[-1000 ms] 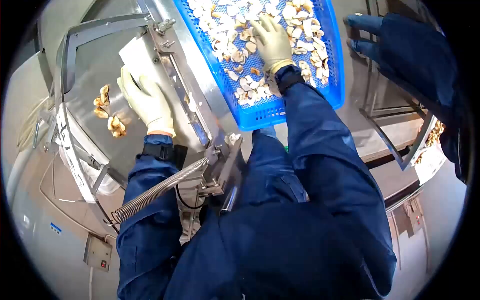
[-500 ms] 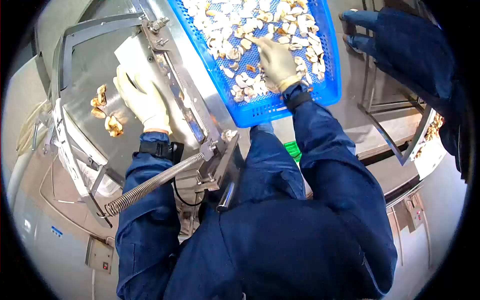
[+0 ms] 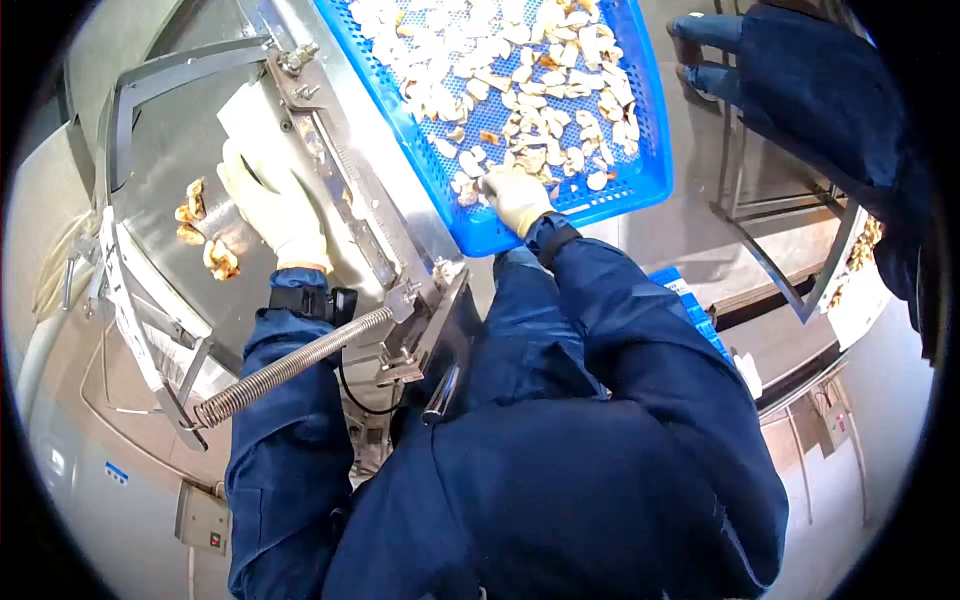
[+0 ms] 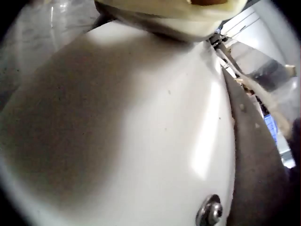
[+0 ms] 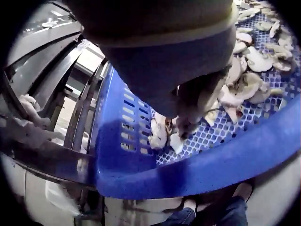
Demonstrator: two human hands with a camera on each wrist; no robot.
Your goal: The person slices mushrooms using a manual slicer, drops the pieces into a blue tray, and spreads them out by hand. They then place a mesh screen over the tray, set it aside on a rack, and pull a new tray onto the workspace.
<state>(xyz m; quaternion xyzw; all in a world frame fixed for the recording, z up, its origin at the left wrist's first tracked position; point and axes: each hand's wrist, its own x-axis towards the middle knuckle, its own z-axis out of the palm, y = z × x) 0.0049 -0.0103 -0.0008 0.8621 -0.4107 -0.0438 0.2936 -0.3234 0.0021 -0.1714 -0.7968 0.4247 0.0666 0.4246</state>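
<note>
The gloved left hand (image 3: 272, 205) lies flat with straight fingers on a white plate (image 3: 248, 112) beside the metal machine edge; the left wrist view shows the plate (image 4: 155, 122) under part of the glove (image 4: 178, 19). Down in the near corner of a blue mesh basket (image 3: 655, 150) is the gloved right hand (image 3: 518, 200), its fingers bent among pale sliced pieces (image 3: 540, 120). In the right wrist view this hand (image 5: 164, 70) reaches down to pieces by the basket wall (image 5: 122, 141); whether it grips any is hidden.
Several browned pieces (image 3: 220, 260) lie on the metal surface left of the left hand. A long spring (image 3: 300, 365) and metal bar stand near the left forearm. At the right is another person in dark blue (image 3: 820, 90), near a metal frame (image 3: 770, 250).
The right hand has moved from the basket's middle toward its near left corner, and its fingers have bent. Basket and machine have shifted slightly left in view. The left hand keeps its place on the plate.
</note>
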